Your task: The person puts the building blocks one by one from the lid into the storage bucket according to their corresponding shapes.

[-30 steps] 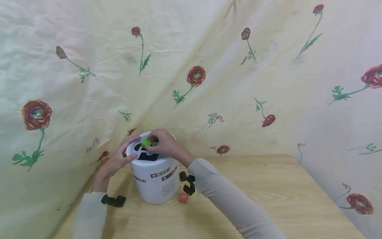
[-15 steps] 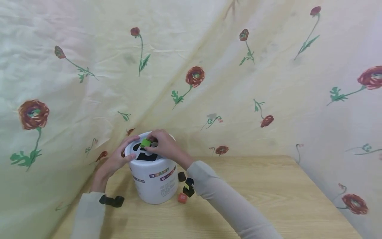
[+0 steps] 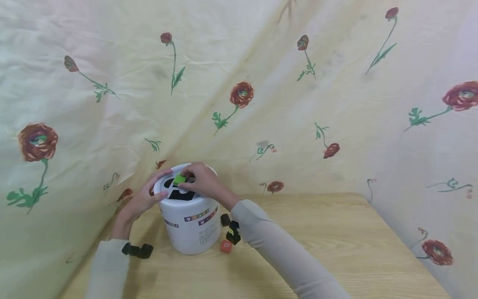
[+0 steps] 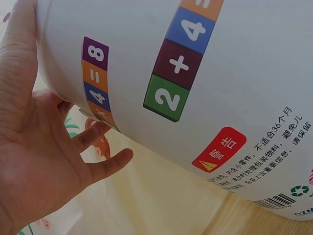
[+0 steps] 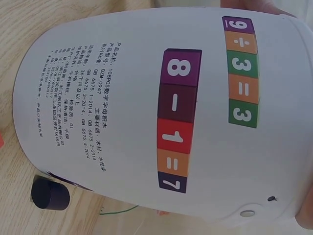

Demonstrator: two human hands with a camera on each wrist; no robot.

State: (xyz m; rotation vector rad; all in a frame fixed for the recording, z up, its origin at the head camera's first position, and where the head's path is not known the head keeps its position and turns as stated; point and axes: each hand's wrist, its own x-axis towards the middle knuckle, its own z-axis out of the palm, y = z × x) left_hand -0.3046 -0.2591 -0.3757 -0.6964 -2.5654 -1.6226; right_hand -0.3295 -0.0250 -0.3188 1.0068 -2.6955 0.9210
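A white bucket point(image 3: 190, 232) with printed sums on its wall stands upright on the table. Black openings show in its white lid point(image 3: 162, 189). My left hand point(image 3: 147, 195) rests on the lid's left edge, thumb on top near the front and fingers reaching along the far side. Seen from the left wrist, that hand's lower fingers point(image 4: 105, 164) extend straight below the rim. Over the lid, my right hand point(image 3: 201, 180) pinches a small green block point(image 3: 179, 180) between thumb and fingers, at an opening. Whether the block touches the lid I cannot tell.
A red block point(image 3: 225, 246) marked with a white character lies on the wooden table point(image 3: 317, 241), at the bucket's front right. A small black cylinder point(image 5: 50, 193) shows by the bucket's base in the right wrist view. Flowered cloth point(image 3: 209, 62) hangs behind.
The whole head view shifts slightly left. Both hands keep their places on and over the bucket, and the green block stays pinched, seeming marginally lower.
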